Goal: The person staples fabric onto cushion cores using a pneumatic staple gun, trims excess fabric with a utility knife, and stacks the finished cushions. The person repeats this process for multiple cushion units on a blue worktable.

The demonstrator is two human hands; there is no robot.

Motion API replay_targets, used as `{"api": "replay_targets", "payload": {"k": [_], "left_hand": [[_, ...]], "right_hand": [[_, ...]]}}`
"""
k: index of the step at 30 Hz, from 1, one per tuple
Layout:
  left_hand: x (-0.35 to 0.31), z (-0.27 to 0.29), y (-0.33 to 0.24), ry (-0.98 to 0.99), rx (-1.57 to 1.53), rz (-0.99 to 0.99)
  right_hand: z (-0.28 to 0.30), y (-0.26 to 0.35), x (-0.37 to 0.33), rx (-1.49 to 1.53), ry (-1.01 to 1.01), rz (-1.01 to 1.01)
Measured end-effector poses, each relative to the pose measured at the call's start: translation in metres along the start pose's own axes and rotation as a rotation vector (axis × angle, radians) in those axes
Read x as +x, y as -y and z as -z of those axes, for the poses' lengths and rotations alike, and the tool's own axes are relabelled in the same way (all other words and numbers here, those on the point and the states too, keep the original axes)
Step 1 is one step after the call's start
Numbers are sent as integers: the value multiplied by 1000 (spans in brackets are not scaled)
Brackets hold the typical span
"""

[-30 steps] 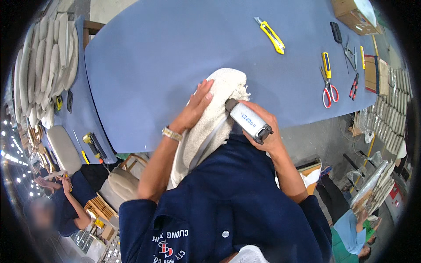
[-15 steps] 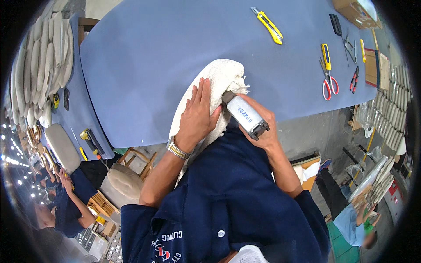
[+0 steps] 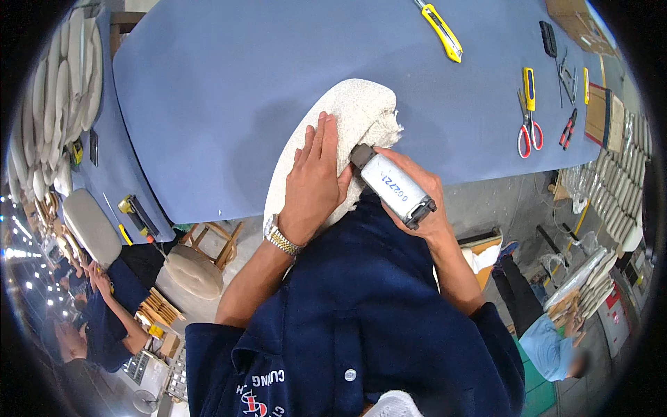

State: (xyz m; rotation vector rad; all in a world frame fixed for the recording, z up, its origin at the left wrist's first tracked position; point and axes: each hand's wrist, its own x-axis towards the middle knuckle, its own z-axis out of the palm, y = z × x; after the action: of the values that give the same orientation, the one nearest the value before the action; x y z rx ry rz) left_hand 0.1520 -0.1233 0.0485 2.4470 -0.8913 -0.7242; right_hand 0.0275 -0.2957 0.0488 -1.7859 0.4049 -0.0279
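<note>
A cream fabric-covered pad (image 3: 358,104) with a rounded far end lies on the blue table, partly over its near edge. Frayed fabric shows along its right side. My left hand (image 3: 313,174) rests flat on the pad with the fingers stretched out. My right hand (image 3: 427,201) is wrapped round a silver-and-black staple gun (image 3: 392,184). The dark nose of the gun sits at the fabric's right side, close to my left thumb; whether it presses there I cannot tell.
On the blue table (image 3: 201,104) lie a yellow utility knife (image 3: 442,33), red-handled scissors (image 3: 529,135), a yellow-handled tool (image 3: 529,87) and red pliers (image 3: 568,130). A stack of pads (image 3: 59,97) stands left. Co-workers are at the lower left (image 3: 114,306) and lower right (image 3: 545,344).
The view has shifted, so the table tools appear farther up and right. Both hands keep their places at the pad, and the staple gun stays beside the frayed fabric.
</note>
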Motion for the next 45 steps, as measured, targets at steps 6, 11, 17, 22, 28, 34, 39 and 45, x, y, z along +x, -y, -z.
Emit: {"api": "replay_targets", "payload": {"k": [6, 11, 17, 22, 28, 34, 39, 45], "left_hand": [[0, 2, 2, 12, 31, -9], [-6, -8, 7, -22, -19, -20], [-3, 1, -3, -26, 0, 20], [-1, 2, 0, -121, 78, -24], [42, 16, -19, -129, -71, -62], [64, 22, 24, 207, -874, -53], [54, -15, 30, 126, -515, -47], [29, -10, 11, -5, -181, -141]], "right_hand": [[1, -1, -3, -53, -2, 156], [8, 16, -5, -37, 125, 1], [-7, 12, -6, 2, 73, -57], [-12, -2, -8, 22, -12, 94], [14, 12, 25, -164, -108, 187], [47, -5, 33, -104, -66, -174], [41, -3, 33, -104, -53, -36], [34, -12, 33, -57, -98, 116]]}}
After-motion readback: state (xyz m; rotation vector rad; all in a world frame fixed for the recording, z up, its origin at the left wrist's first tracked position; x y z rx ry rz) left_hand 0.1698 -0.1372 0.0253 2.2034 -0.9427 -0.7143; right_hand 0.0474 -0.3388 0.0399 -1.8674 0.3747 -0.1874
